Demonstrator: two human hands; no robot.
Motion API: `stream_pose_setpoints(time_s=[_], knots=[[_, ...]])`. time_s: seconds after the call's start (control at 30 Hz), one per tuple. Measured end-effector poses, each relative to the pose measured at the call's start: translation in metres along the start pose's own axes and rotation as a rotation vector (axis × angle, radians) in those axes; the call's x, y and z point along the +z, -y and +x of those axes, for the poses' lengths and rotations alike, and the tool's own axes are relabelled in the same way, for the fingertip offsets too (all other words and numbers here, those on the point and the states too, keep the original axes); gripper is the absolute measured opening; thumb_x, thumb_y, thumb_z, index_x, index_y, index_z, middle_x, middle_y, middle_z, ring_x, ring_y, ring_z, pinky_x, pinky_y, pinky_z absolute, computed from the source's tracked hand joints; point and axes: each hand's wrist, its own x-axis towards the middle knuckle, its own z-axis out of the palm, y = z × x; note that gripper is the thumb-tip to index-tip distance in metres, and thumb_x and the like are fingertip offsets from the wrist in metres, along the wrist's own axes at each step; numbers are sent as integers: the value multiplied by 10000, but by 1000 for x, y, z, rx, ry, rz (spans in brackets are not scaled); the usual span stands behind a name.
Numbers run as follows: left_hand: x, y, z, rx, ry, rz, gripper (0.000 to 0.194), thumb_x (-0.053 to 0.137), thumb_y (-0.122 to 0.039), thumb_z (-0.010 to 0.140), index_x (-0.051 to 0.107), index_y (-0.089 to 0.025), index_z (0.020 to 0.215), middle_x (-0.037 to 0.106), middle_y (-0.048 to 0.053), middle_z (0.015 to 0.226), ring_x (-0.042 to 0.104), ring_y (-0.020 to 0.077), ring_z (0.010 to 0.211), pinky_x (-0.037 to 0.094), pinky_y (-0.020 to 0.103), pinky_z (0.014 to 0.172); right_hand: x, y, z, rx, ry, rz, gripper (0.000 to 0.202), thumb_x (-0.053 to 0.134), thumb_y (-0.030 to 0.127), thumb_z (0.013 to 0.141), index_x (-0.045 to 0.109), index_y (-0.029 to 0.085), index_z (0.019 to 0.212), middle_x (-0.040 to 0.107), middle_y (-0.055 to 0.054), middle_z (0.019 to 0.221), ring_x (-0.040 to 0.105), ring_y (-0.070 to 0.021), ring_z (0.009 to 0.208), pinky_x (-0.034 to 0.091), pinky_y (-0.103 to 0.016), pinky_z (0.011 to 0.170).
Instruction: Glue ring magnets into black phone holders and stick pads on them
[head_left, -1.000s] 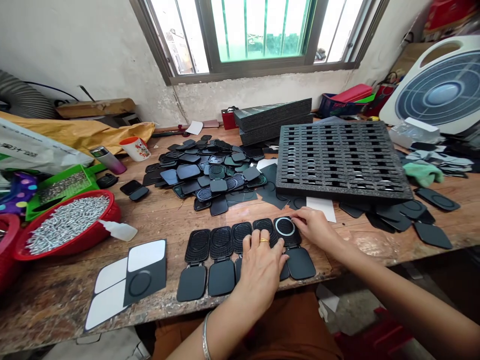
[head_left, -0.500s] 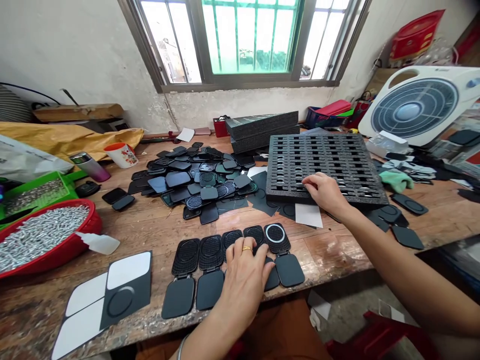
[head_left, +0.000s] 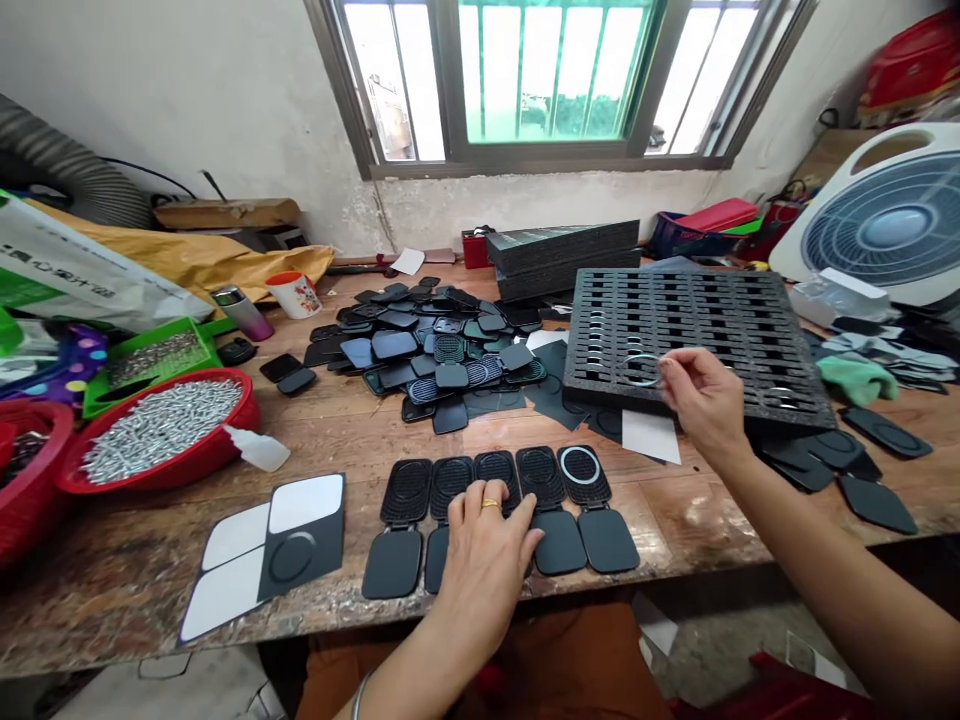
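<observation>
My right hand pinches a thin metal ring between thumb and fingertips, just over the near edge of the black foam tray. More rings stand in some of the tray's slots. Spread fingers of my left hand lie across the middle of a row of black hinged folding pads, hiding parts of them. Each pad lies unfolded, with a ribbed upper half and a smooth lower half. On the rightmost pad a white ring sits in the upper half; the leftmost pad shows only its circular groove.
Behind the row is a heap of black pads. At left stand a red bowl of screws, a small white squeeze bottle, a mug and sheets with white panels. A fan stands at right.
My right hand has drawn a ring up out of the foam tray and holds it above. My left hand stays on the pads. The view has turned slightly left.
</observation>
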Motion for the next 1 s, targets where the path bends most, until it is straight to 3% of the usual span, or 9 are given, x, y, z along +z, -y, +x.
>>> stream_pose_setpoints(time_s=[0.17, 0.3, 0.4, 0.6, 0.7, 0.83, 1.0], knots=[[0, -2, -1, -1, 35, 24, 298, 559, -316, 878, 593, -305, 1174, 491, 82, 1099, 423, 268, 1052, 360, 423, 881, 51, 30, -43, 184, 495, 87, 249, 542, 410, 834, 643, 183, 852, 552, 13, 577, 469, -115, 456, 369, -238, 430], [-2, -2, -2, 7, 50, 37, 317, 561, -319, 877, 578, -307, 1193, 496, 84, 1095, 426, 271, 1057, 364, 424, 878, 86, 25, -57, 87, 593, -33, 251, 478, 355, 863, 658, 185, 826, 600, 8, 608, 509, -123, 501, 394, -231, 470], [-2, -1, -1, 13, 60, 40, 318, 562, -326, 876, 578, -302, 1192, 502, 89, 1096, 431, 274, 1054, 367, 426, 875, 99, 18, -59, 37, 598, -94, 226, 472, 297, 864, 654, 185, 791, 619, 5, 640, 532, -129, 546, 406, -234, 512], [-3, 0, -1, 9, 66, 43, 321, 571, -329, 869, 580, -308, 1189, 510, 87, 1097, 437, 276, 1051, 368, 427, 876, 102, 21, -62, -92, 571, -281, 232, 488, 219, 860, 687, 175, 748, 611, -59, 770, 562, -181, 735, 423, -297, 700], [-3, 0, 0, 13, 66, 39, 322, 577, -334, 865, 582, -311, 1186, 513, 85, 1084, 440, 276, 1043, 369, 427, 869, 97, 23, -65, -133, 573, -345, 255, 470, 208, 876, 693, 172, 758, 567, -63, 777, 553, -179, 732, 424, -299, 707], [-2, 0, 1, 21, 56, 36, 312, 578, -326, 864, 590, -307, 1175, 513, 83, 1070, 440, 275, 1039, 368, 423, 864, 84, 26, -62, -201, 566, -374, 224, 451, 191, 892, 672, 193, 924, 570, -64, 898, 565, -172, 780, 443, -288, 726], [-2, 0, 2, 33, 43, 43, 301, 576, -320, 864, 601, -294, 1163, 518, 86, 1059, 443, 268, 1029, 369, 420, 866, 74, 31, -60, -349, 710, -409, 257, 532, 284, 877, 599, 223, 1117, 552, -78, 1017, 546, -206, 905, 461, -323, 794]])
